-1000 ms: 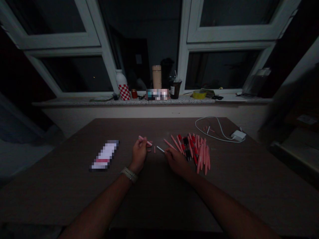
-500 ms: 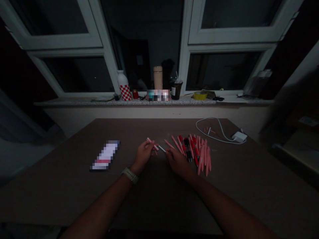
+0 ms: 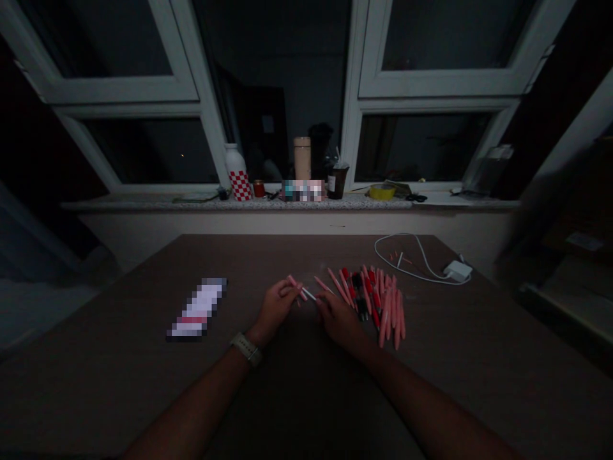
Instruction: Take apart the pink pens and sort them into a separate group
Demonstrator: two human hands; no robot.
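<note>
My left hand (image 3: 274,312) is closed on pink pen parts, with a pink barrel piece (image 3: 292,281) jutting out above the fingers. A thin white stick, which looks like a pen refill (image 3: 309,294), slants between my hands. Its right end sits pinched in my right hand (image 3: 339,321), and its left end meets the left fingertips. Whether it goes into the pink piece, I cannot tell. Beside my right hand lies a pile of pink pens (image 3: 393,313), with some red pens (image 3: 375,300) and black ones among them. One pink pen (image 3: 324,284) lies just beyond the right fingers.
A phone (image 3: 198,306) lies on the table (image 3: 143,383) to the left. At the far right are a white charger (image 3: 458,271) with its looped cable and a few small pen parts (image 3: 400,259). Bottles, a cup and yellow tape (image 3: 382,191) stand along the windowsill.
My hands have come slightly closer together, and the white refill's left end now reaches the left fingertips. The whole view has shifted a little.
</note>
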